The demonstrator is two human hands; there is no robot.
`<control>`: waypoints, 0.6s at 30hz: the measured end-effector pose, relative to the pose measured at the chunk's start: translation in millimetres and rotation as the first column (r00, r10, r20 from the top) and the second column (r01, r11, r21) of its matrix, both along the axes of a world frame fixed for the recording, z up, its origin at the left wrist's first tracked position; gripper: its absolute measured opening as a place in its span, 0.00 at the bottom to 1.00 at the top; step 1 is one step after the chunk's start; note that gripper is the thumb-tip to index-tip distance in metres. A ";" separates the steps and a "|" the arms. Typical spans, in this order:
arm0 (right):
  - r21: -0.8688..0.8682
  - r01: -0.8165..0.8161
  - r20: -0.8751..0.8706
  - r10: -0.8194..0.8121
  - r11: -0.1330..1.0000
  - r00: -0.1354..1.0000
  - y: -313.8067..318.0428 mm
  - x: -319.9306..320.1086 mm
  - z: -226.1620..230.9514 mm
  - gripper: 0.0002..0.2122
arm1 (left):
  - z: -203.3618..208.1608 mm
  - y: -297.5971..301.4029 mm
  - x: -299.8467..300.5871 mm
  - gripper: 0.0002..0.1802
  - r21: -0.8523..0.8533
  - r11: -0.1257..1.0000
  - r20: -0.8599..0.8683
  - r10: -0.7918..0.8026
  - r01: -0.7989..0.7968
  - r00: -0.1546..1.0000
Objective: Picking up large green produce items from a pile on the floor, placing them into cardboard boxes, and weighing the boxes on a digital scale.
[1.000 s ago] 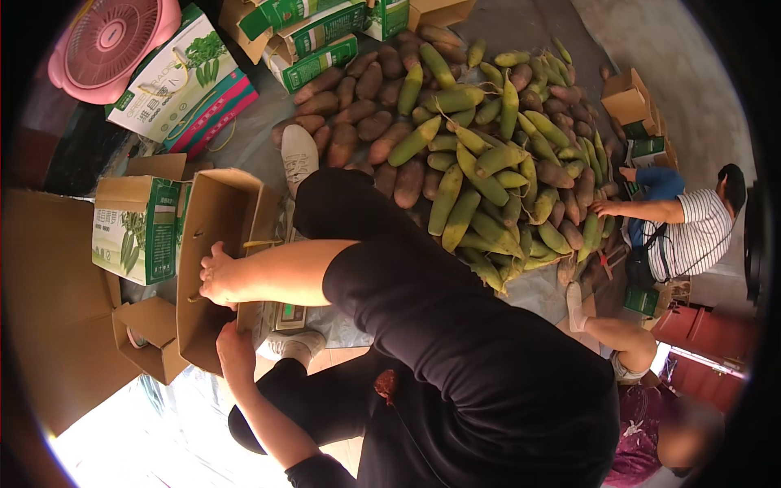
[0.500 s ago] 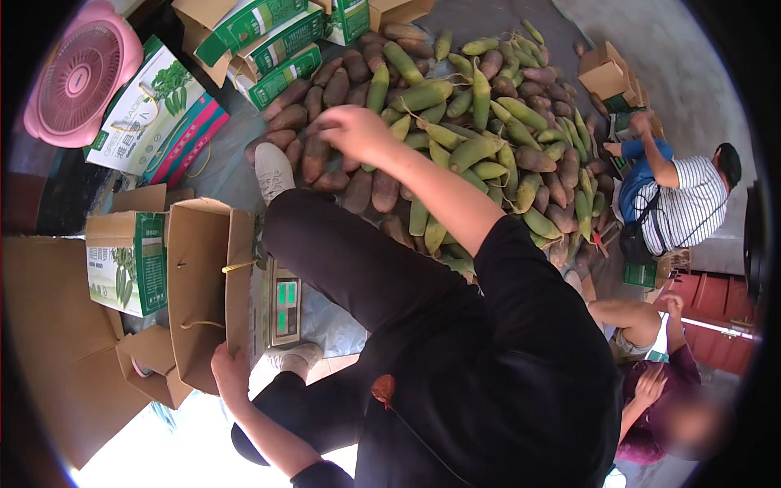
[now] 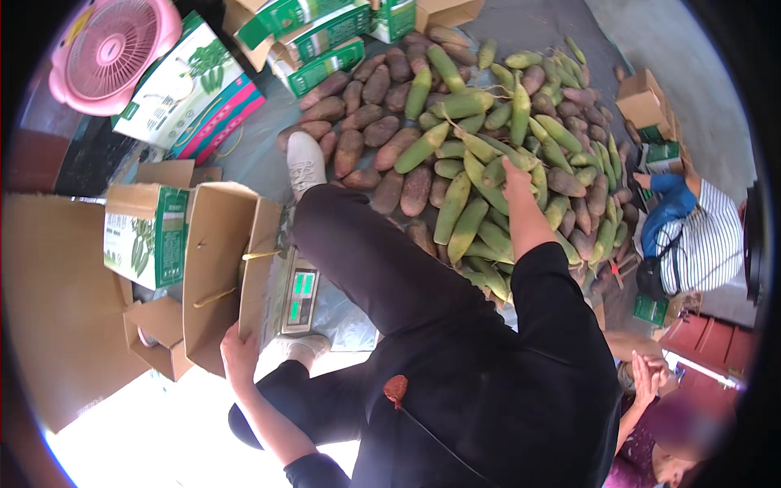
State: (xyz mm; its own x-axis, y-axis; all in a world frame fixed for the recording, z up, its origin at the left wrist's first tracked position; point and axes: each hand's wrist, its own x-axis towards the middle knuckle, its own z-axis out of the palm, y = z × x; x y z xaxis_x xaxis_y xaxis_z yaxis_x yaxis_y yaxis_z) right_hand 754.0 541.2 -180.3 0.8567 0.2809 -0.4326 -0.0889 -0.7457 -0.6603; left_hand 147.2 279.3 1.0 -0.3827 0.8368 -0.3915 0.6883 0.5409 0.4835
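Observation:
My left hand (image 3: 237,354) is closed on the near edge of an open, tall cardboard box (image 3: 213,268) with yellow cord handles. To the right, my right hand (image 3: 518,180) reaches into a big heap, its fingers closed on a green radish (image 3: 495,172) and partly hidden. Around that hand lie more long green radishes (image 3: 455,207). Reddish-brown, thick roots (image 3: 416,189) lie along the left of the heap and among the green ones. Just right of the box, a scale (image 3: 299,297) with a lit green display stands on the floor.
A pink basin-like thing (image 3: 114,50) and a printed carton (image 3: 181,85) stand far left. Green cartons (image 3: 325,41) stand behind the heap. A smaller carton (image 3: 146,236) is beside the open box. Two people sit at right, one in a striped shirt (image 3: 709,236).
My right hand has moved right, from above the brown roots to the green radishes. My left hand stays on the box edge. The view has shifted slightly.

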 end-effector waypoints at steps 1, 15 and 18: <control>0.018 -0.020 -0.178 0.023 1.000 0.984 2.5 -14.5 2.4 0.35 | 5.9 -7.0 -1.9 0.20 -0.002 1.000 0.000 0.004 -0.004 1.000; 0.174 -0.304 -0.597 0.346 0.936 0.723 -3.7 -27.5 7.2 0.24 | 16.7 -11.3 -1.5 0.21 0.059 0.998 -0.061 0.035 -0.031 0.998; 0.403 -0.469 -0.513 0.618 0.786 0.596 3.4 -87.6 57.9 0.25 | 7.3 -16.4 -7.2 0.19 0.070 0.998 -0.093 0.012 -0.005 0.996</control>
